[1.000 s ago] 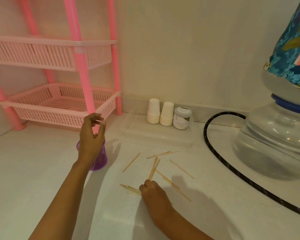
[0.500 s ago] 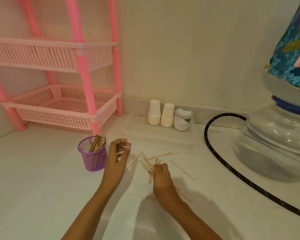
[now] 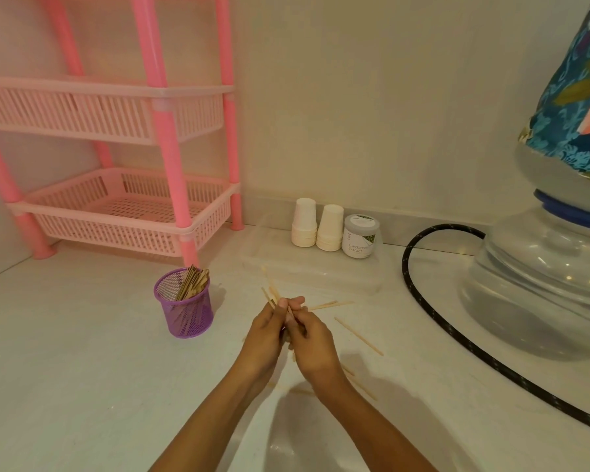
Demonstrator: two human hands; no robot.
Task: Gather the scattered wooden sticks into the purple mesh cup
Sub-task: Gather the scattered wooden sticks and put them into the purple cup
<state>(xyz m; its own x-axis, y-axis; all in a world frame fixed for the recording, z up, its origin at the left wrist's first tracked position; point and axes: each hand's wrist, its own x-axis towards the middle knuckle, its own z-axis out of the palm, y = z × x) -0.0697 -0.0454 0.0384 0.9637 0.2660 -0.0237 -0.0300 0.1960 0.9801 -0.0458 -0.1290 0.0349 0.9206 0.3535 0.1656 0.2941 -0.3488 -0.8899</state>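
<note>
The left hand and right hand meet, both pinching a few wooden sticks. Squaring their ends first should ease the drop into the purple mesh cup, near on the left; loose sticks lie beside.

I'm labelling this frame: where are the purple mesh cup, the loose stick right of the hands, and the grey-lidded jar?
purple mesh cup [image 3: 188, 318], head view, front of its mesh wall.
loose stick [image 3: 358, 336], head view, middle of its length.
grey-lidded jar [image 3: 359, 239], head view, on its label.
</note>
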